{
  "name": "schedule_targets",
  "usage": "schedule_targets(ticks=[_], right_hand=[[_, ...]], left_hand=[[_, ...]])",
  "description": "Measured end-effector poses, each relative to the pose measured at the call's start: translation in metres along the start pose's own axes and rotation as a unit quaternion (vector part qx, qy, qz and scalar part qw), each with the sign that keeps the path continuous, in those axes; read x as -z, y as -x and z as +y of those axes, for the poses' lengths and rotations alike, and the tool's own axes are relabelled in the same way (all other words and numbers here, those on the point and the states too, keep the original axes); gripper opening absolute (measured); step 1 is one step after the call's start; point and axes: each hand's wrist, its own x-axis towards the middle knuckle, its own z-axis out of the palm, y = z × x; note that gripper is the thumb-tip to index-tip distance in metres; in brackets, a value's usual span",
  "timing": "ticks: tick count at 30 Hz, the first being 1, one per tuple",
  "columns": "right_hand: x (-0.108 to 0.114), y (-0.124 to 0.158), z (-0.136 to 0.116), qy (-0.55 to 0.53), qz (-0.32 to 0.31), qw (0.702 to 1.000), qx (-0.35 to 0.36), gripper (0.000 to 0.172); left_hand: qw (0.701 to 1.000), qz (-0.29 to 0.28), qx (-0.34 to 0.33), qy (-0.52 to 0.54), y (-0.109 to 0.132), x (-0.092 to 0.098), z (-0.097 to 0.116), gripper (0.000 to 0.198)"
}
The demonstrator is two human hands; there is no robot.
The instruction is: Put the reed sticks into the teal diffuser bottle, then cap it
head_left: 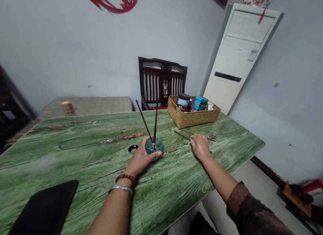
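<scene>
Clasping a squat, see-through teal glass bottle (156, 147) in the left grip (141, 156), thumb across its near side, upright on or just above the green wood-patterned tabletop (101, 167). Seeing slim, straight dark sticks (143, 119) fanned out above that grip and, just left of it, a glossy black ring (129, 148). Resting the right grip (201, 146) over loose dark sticks (181, 135) lying flat (whether pinching any, impossible to make out). Beyond that grip, noticing a tan woven rectangular basket (202, 120) of containers (183, 102); left of the left grip and nearer, a flat black slab (45, 208).
</scene>
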Motion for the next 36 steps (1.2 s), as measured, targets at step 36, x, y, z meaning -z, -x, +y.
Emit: schedule_targets(ticks=[36], right_hand=[[0.050,-0.037,-0.043,-0.307,0.058,0.950,-0.015,0.010]], left_hand=[[1.000,0.004,-0.004,0.016,0.000,-0.002,-0.002,0.082]])
